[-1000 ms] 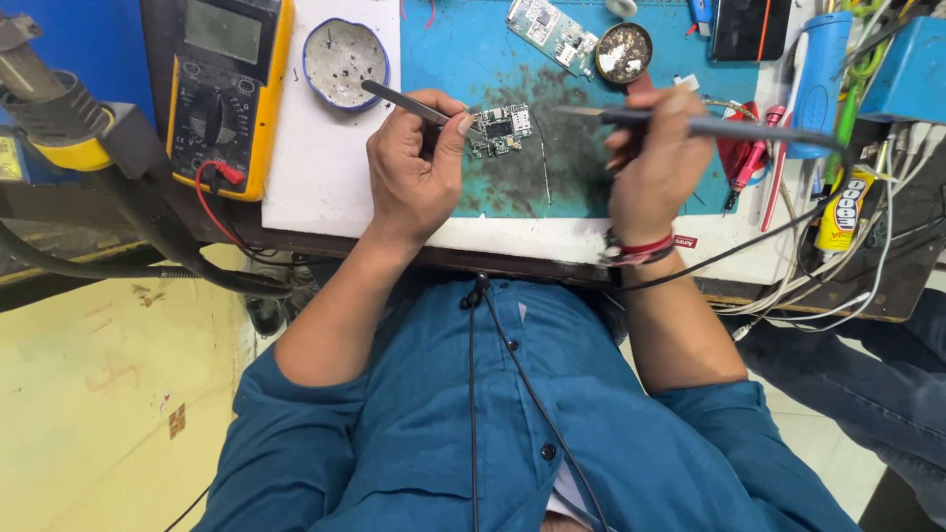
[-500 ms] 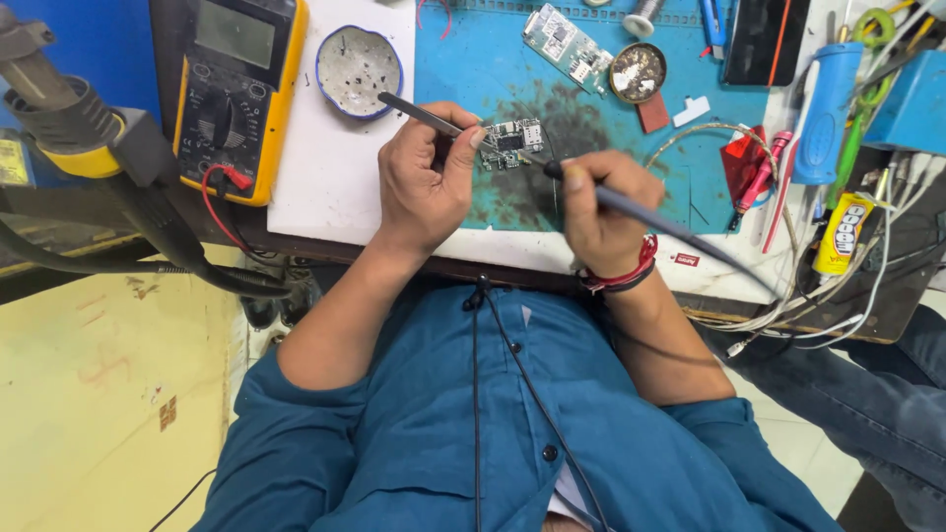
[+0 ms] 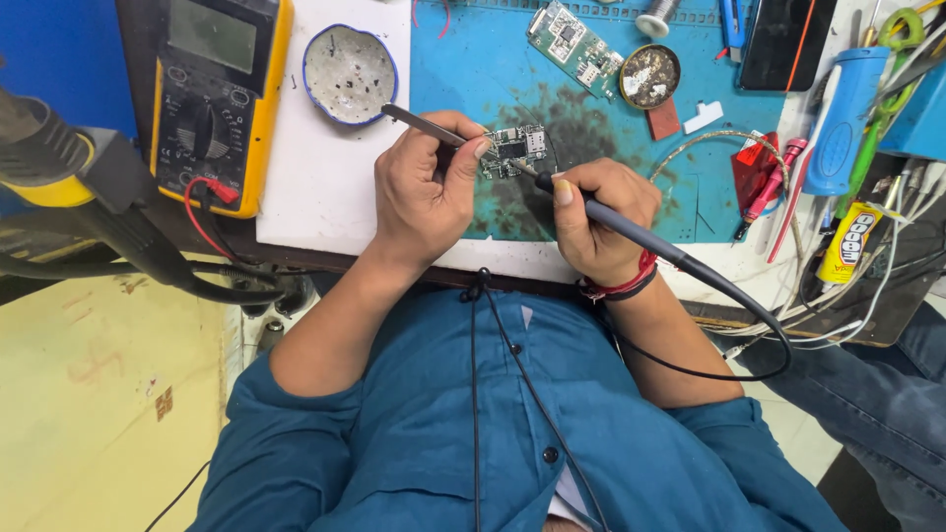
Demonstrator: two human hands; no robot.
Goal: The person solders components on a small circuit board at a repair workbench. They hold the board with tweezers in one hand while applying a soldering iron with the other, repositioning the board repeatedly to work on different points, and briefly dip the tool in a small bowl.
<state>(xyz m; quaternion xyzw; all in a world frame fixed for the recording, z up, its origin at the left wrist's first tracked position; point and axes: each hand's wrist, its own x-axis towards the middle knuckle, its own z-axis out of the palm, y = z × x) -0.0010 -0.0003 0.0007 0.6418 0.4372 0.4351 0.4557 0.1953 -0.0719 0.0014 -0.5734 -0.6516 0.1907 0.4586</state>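
Head view: a small green rectangular circuit board (image 3: 514,150) lies flat on the stained teal rubber mat (image 3: 463,74), between the two hands and touching the fingertips of the left hand (image 3: 426,187). That hand's grip is closed on thin silver metal tweezers (image 3: 426,125), whose long axis runs from upper left down to the right, the tips meeting the board's left edge. The right hand (image 3: 598,219) is wrapped pen-fashion around a black, slim soldering iron (image 3: 631,229); its shaft slants up-left, the tip resting on the board's lower right corner, and a black cable trails down from its rear end. The board's long side runs roughly left to right, with dark chips and a metal shield on its face. Further out on the desk (image 3: 325,197) sit a round white ceramic dish with a blue rim (image 3: 349,74), a yellow-cased multimeter (image 3: 212,94), a second green circuit board (image 3: 574,44) and a round tin of flux (image 3: 649,76).
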